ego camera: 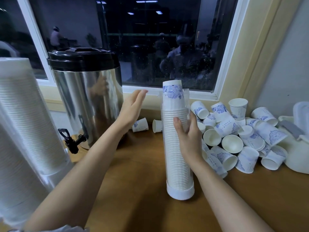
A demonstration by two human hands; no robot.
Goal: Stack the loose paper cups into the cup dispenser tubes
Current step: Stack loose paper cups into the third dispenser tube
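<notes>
- Right hand curls round the upright dispenser tube at mid-height; left hand hovers near its top, fingers straight, empty.
- Loose cups lie heaped just right of it — light, thin, probably crushable; pinch gently at the rim.

No legible text, small marks on paper cups too blurred

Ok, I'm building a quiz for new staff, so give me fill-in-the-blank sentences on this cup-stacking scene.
1. The right hand grips the dispenser tube, which stands ___ on the table.
2. The left hand is open and holds ___.
3. The pile of loose cups lies to the tube's ___.
4. The metal urn has a ___ lid.
Missing words: upright; nothing; right; black.
</notes>
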